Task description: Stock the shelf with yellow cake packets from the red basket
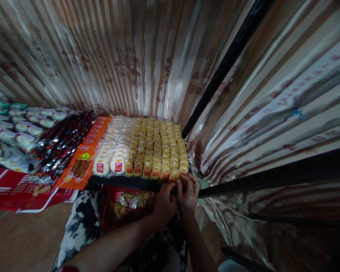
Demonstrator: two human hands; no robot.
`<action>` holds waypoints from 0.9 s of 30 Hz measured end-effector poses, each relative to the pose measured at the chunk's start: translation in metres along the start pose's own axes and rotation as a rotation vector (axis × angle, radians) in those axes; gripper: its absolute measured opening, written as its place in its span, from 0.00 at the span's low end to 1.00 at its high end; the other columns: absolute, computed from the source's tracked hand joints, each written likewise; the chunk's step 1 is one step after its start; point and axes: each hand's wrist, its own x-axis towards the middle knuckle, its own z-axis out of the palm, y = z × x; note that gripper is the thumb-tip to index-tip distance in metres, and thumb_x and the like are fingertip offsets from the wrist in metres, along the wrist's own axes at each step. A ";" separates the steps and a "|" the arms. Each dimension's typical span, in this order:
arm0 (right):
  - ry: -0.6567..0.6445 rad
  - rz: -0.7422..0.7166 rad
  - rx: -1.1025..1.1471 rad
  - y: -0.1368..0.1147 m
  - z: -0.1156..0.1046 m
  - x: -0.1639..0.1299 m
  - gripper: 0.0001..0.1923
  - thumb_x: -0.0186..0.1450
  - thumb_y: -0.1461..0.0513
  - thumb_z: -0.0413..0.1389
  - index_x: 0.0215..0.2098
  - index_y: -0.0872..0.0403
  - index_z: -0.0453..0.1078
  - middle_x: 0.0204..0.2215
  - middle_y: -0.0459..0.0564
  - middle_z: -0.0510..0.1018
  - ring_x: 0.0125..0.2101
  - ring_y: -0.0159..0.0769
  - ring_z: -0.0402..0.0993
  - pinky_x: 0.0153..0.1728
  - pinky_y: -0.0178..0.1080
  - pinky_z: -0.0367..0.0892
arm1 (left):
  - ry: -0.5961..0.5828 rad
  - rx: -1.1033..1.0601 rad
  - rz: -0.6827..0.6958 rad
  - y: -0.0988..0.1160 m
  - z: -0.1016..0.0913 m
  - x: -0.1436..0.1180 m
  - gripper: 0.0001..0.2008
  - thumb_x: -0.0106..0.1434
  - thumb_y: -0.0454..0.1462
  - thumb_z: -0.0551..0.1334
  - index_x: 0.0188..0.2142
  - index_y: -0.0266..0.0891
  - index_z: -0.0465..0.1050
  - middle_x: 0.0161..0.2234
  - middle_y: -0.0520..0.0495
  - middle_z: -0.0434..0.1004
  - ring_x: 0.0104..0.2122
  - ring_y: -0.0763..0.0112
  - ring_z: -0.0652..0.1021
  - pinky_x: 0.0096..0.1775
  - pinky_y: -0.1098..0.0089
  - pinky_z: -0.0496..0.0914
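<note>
Rows of small yellow snack packs (155, 151) in clear wrappers with red labels fill the right end of a dark shelf (130, 183). At the front right corner of these rows, my right hand (188, 194) has its fingers bent against the end yellow snack pack (183, 167). My left hand (164, 204) is just beside it, fingers curled in at the shelf's front edge under the packs. Whatever its fingertips hold is hidden. Left of the yellow rows stand two rows of round white packs (118, 166).
An orange flat packet (81, 168), dark shiny wrapped sticks (65, 139) and white packs (25, 139) lie further left. Below the shelf is an open bag of yellow packs (133, 200). Black posts (215, 83) and striped plastic sheeting (130, 56) enclose the back and right.
</note>
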 end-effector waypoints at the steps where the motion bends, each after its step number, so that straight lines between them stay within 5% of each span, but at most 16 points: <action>1: 0.000 -0.006 -0.006 0.001 -0.001 -0.002 0.16 0.65 0.54 0.48 0.42 0.56 0.68 0.49 0.60 0.66 0.52 0.43 0.62 0.52 0.49 0.60 | 0.002 0.009 -0.009 0.001 0.000 0.001 0.24 0.53 0.25 0.50 0.47 0.39 0.68 0.45 0.43 0.72 0.46 0.67 0.72 0.51 0.65 0.66; 6: -0.035 -0.019 0.017 0.010 0.003 -0.006 0.20 0.67 0.56 0.44 0.51 0.59 0.65 0.52 0.62 0.66 0.54 0.44 0.62 0.53 0.52 0.60 | 0.020 0.011 -0.027 -0.002 0.005 0.005 0.25 0.53 0.25 0.49 0.50 0.36 0.67 0.48 0.40 0.70 0.49 0.65 0.71 0.54 0.64 0.63; 20: -0.033 -0.051 0.012 0.020 0.007 -0.004 0.20 0.67 0.58 0.42 0.51 0.59 0.65 0.52 0.62 0.65 0.54 0.43 0.61 0.53 0.52 0.60 | 0.014 0.034 0.017 -0.003 0.007 0.003 0.27 0.51 0.24 0.49 0.51 0.36 0.66 0.47 0.41 0.68 0.49 0.64 0.70 0.53 0.64 0.64; 27: -0.017 -0.032 -0.033 -0.009 -0.007 -0.023 0.17 0.66 0.60 0.44 0.48 0.58 0.66 0.51 0.62 0.67 0.53 0.45 0.61 0.52 0.52 0.59 | -0.113 0.093 0.144 -0.018 -0.023 -0.029 0.16 0.53 0.26 0.50 0.34 0.39 0.73 0.37 0.45 0.72 0.40 0.68 0.72 0.46 0.66 0.67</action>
